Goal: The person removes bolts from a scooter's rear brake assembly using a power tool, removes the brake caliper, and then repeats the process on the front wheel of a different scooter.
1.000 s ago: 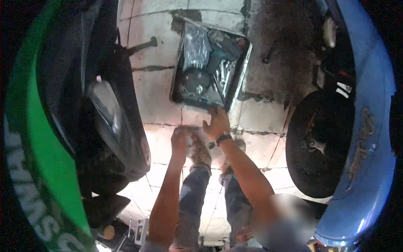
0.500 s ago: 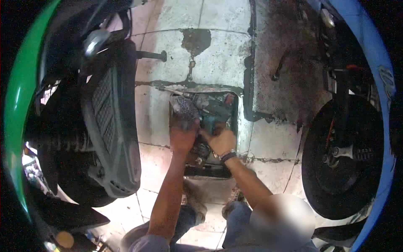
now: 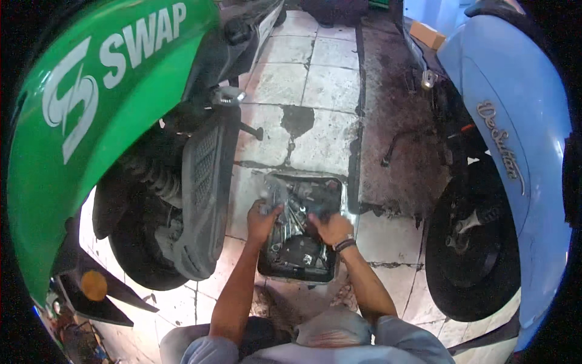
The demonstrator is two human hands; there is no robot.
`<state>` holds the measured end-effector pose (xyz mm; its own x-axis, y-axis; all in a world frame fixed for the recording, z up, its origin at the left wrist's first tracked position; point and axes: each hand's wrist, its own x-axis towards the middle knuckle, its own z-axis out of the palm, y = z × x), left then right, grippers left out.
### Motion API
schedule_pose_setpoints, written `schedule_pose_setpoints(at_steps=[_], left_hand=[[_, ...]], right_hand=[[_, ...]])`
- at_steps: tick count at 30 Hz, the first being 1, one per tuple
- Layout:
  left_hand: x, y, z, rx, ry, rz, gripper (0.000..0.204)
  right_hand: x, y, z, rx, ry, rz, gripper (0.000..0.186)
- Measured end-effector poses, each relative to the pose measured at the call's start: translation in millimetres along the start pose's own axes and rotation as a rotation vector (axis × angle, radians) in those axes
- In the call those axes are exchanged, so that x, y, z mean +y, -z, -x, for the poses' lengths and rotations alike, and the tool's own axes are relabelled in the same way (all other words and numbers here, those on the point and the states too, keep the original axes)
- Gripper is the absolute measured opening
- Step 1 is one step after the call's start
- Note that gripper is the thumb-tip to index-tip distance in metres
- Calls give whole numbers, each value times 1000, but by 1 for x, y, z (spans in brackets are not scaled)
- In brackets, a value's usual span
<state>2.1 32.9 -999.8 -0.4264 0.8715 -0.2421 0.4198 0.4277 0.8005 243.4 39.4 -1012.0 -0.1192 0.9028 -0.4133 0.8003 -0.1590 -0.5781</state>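
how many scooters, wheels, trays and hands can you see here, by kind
green scooter: 1
blue scooter: 1
wheels in view, green's and blue's: 2
metal tray of tools and parts: 1
hands in the tray, left hand and right hand: 2
total: 7

A bright green scooter (image 3: 91, 121) with white lettering stands opposite a pale blue scooter (image 3: 515, 151) with silver script. The floor (image 3: 327, 79) is whitish tile, stained dark. The tray (image 3: 300, 230) holds grey, greasy metal parts. Tyres (image 3: 467, 242) are black.
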Motion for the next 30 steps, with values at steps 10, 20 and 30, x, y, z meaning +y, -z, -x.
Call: schedule_pose_setpoints(at_steps=[10, 20, 30], left_hand=[[-16, -12, 21, -20, -75, 17, 39], [-176, 25, 50, 74, 197, 443, 66], [-124, 4, 51, -24, 49, -73, 51]], right_hand=[[-4, 46, -84, 342, 159, -403, 60], [16, 79, -184, -212, 224, 135, 71], [59, -26, -12, 764, 65, -188, 48]])
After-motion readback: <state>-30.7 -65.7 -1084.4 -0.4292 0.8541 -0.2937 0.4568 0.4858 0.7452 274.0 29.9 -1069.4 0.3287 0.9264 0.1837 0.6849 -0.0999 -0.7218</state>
